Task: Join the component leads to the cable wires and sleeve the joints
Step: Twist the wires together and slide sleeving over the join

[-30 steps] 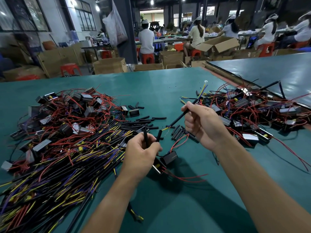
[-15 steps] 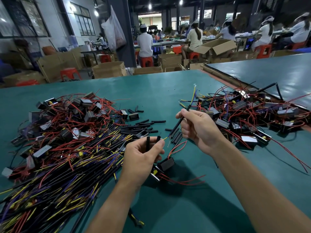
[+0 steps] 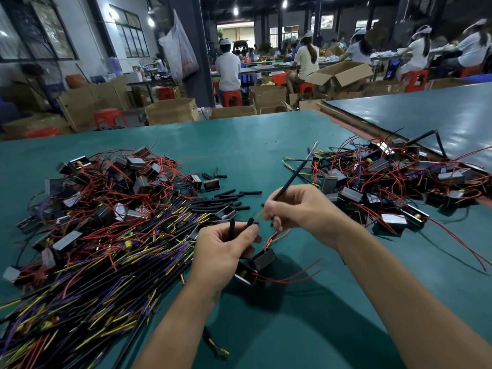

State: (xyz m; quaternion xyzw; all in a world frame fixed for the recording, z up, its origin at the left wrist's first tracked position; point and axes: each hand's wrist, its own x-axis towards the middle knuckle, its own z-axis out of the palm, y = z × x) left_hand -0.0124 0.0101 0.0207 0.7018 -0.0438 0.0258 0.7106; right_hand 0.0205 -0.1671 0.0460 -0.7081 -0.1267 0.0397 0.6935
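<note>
My left hand [image 3: 222, 251] pinches two short black sleeves [image 3: 232, 229] upright between thumb and fingers. A black box component [image 3: 262, 259] with red leads hangs just below that hand, over the green table [image 3: 239, 145]. My right hand [image 3: 300, 211] grips a thin black cable [image 3: 291, 179] that slants up to the right, its yellow wire tips showing at both ends. The two hands are close together, a little apart.
A big heap of black cables with yellow and purple wires [image 3: 93, 275] and box components lies at the left. Loose black sleeves [image 3: 226, 201] lie beyond my hands. A pile of joined components with red wires [image 3: 386, 182] fills the right. Pliers [image 3: 218, 348] lie near my left forearm.
My right hand has drawn the black cable down and toward my left hand, so the hands are nearer each other. My left hand keeps the same hold on the sleeves.
</note>
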